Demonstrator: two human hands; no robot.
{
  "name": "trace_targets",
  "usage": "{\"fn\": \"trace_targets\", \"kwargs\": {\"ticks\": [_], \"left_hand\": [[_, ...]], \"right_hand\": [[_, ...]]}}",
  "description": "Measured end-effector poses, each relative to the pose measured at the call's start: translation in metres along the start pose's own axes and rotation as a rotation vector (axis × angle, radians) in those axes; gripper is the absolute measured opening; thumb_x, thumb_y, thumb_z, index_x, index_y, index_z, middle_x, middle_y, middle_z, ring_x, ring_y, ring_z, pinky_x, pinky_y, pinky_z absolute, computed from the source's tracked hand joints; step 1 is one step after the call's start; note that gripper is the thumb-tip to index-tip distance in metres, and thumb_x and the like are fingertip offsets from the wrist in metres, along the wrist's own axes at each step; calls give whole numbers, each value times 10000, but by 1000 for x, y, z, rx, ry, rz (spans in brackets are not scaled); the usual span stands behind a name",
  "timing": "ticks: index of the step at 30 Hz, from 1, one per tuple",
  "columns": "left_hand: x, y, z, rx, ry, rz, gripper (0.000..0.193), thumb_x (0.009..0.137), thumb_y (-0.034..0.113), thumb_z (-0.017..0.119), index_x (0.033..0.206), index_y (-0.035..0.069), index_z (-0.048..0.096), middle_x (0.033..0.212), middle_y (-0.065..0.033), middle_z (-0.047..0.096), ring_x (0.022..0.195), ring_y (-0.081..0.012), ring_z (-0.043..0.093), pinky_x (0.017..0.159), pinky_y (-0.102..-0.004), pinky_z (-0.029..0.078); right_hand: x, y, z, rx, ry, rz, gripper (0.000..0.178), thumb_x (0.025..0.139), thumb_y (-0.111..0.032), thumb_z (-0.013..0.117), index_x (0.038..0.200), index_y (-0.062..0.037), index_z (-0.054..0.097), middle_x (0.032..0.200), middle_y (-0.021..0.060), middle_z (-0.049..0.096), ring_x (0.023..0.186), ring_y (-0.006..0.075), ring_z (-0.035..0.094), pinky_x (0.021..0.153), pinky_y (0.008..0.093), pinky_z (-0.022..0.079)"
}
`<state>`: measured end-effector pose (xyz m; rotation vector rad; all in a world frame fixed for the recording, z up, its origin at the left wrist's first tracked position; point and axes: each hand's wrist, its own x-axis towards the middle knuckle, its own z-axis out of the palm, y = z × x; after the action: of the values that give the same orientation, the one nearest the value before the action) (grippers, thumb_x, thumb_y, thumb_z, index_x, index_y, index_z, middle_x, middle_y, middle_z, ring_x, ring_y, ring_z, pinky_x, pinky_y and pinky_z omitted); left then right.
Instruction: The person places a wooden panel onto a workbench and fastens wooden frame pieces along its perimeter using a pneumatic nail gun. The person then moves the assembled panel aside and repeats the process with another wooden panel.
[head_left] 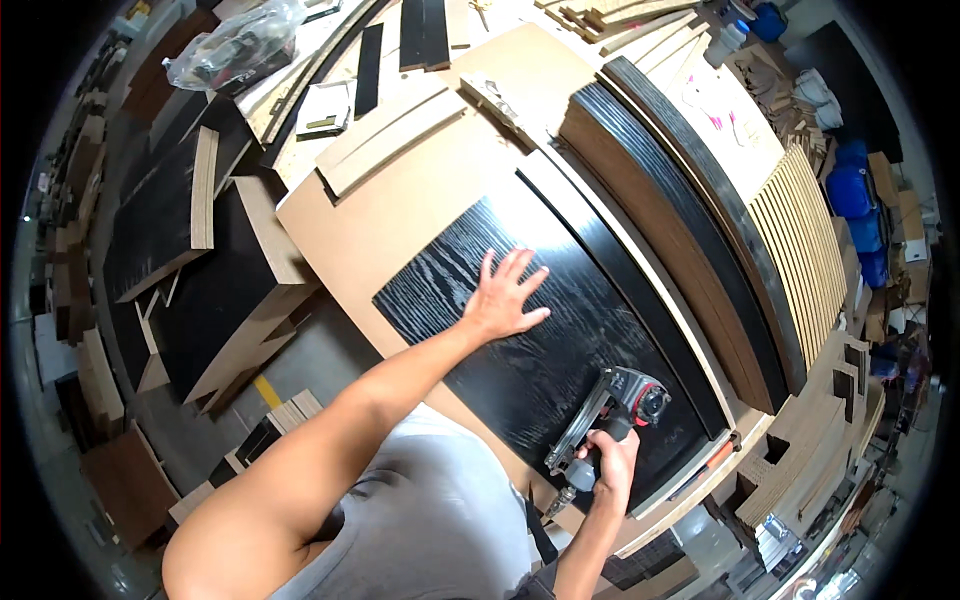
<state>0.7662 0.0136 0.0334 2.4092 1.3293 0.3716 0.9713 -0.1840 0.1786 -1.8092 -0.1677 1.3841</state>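
Observation:
A black wood-grain panel (575, 335) lies flat on a light brown board (345, 235) in front of me. My left hand (505, 300) rests on the panel, palm down with its fingers spread. In my right hand (615, 460) is a pneumatic nail gun (628, 392), dark grey with a red ring, held by its grip over the panel's near right part. A hose fitting hangs from the handle. Along the panel's far right edge runs a narrow black strip (620, 285). Whether the gun's nose touches the panel, I cannot tell.
Curved black-topped pieces (670, 220) stand beyond the strip, with a slatted wooden panel (800, 260) farther right. Pale wood strips (392, 142) lie at the board's far left. Black panels (215, 290) are stacked at left. An orange-handled tool (718, 457) lies by the right edge.

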Motion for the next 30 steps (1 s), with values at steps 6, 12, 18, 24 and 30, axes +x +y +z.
{"fn": "trace_targets", "kwargs": {"ticks": [6, 12, 18, 24, 30], "left_hand": [[-53, -50, -35, -205, -363, 485, 847, 759, 507, 753, 1460, 121, 475, 1605, -202, 266, 1515, -334, 207, 1184, -664, 72], [-110, -133, -75, -41, -501, 673, 880, 728, 585, 755, 1465, 204, 460, 1602, -97, 317, 1492, -278, 271, 1168, -661, 151], [-100, -139, -69, 26, -380, 732, 730, 792, 619, 677, 1402, 248, 526, 1531, -62, 428, 1441, -266, 356, 1130, -675, 229], [-72, -124, -84, -220, -517, 568, 776, 733, 530, 781, 1394, 193, 552, 1521, -124, 422, 1441, -305, 347, 1162, -634, 193], [65, -93, -45, -54, -104, 428, 796, 825, 485, 726, 1486, 148, 438, 1582, -184, 304, 1481, -351, 258, 1164, -637, 160]], "right_hand": [[-21, 2, 71, -56, -32, -31, 208, 739, 53, 602, 948, 52, 605, 662, 88, 601, 478, 187, 573, 476, 312, 485], [-26, 3, 117, -30, 38, 2, 137, 736, 51, 605, 874, 53, 611, 630, 91, 592, 486, 195, 588, 496, 324, 489], [-24, 1, 132, 82, 120, -1, 171, 736, 53, 614, 905, 33, 608, 637, 76, 594, 493, 173, 591, 494, 307, 491], [-24, -11, 116, 161, 184, -10, 248, 740, 64, 617, 985, 32, 597, 658, 71, 598, 492, 166, 590, 493, 303, 506], [-4, -29, 88, 212, 174, -4, 363, 754, 52, 611, 1113, 22, 569, 662, 67, 580, 486, 165, 579, 478, 309, 513]]}}
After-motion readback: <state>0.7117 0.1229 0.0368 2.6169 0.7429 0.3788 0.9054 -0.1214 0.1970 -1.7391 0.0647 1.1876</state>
